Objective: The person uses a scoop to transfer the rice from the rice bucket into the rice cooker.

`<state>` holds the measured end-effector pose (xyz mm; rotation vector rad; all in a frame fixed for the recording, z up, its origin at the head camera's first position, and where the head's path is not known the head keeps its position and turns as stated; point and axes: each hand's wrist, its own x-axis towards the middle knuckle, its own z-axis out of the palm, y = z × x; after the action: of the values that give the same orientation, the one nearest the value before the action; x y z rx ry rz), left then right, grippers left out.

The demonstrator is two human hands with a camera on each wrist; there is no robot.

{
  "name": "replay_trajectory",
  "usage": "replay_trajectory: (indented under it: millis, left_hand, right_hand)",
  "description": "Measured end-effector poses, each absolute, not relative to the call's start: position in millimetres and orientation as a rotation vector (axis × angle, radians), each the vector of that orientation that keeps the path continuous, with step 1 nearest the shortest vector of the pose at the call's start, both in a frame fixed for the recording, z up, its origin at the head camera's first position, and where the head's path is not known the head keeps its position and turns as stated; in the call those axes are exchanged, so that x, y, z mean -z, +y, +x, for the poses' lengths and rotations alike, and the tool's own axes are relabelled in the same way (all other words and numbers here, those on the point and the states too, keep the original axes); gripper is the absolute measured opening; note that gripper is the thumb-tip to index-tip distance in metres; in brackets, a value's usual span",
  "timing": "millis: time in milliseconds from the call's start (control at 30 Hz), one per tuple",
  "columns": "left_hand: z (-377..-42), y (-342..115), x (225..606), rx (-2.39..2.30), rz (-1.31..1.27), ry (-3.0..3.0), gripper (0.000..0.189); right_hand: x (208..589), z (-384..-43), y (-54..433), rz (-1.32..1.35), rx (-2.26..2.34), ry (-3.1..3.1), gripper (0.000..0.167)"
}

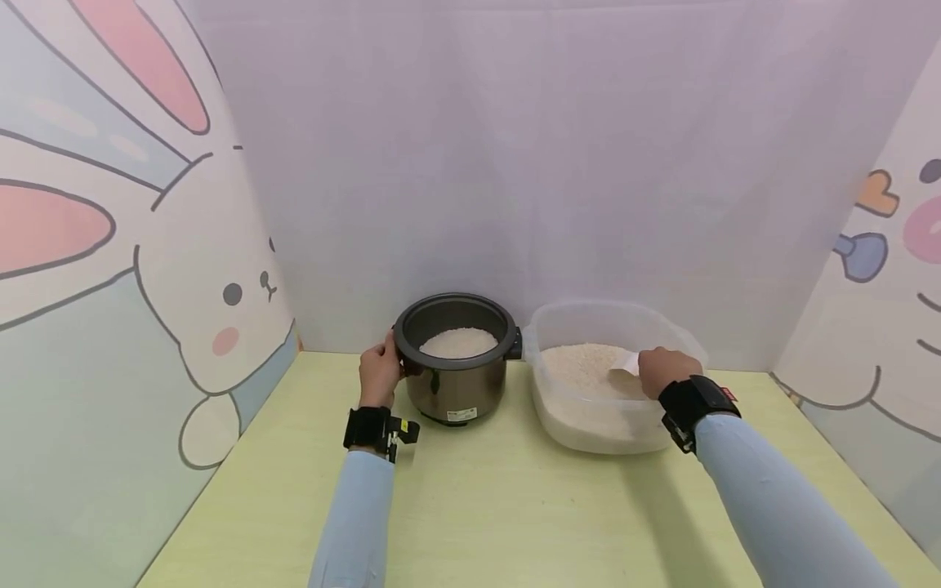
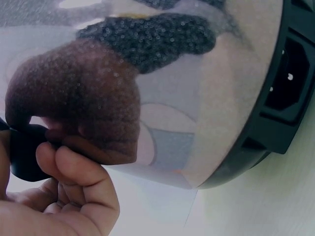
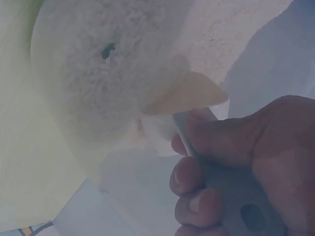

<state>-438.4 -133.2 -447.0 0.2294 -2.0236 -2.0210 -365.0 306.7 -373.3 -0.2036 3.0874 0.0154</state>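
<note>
A dark rice cooker with no lid on stands at the back, white rice inside it. My left hand grips its left side handle; in the left wrist view the fingers curl around the black handle beside the shiny body. To the cooker's right is a translucent plastic tub with a bed of rice. My right hand, over the tub's right side, holds a white scoop by its handle. The right wrist view has the thumb along the scoop handle, and rice heaped in its bowl.
Both vessels stand on a pale yellow-green table, close to a plain light back wall. Side panels with cartoon drawings flank the table. A black socket sits low on the cooker's body.
</note>
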Motion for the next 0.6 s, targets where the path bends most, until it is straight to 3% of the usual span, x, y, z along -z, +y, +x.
replay_trajectory:
  millis: [233,600]
  left_hand:
    - [-437.1,-131.8,445.3,2.016,0.244,-2.028,0.05]
    - [-438.5,-131.9,445.1,2.024,0.241,-2.026,0.05]
  right_hand:
    - [366.5,-364.9,308.2,-0.154,0.094,2.993,0.02]
    - [371.8,-369.2,311.1,-0.327,0.294,2.927,0.043]
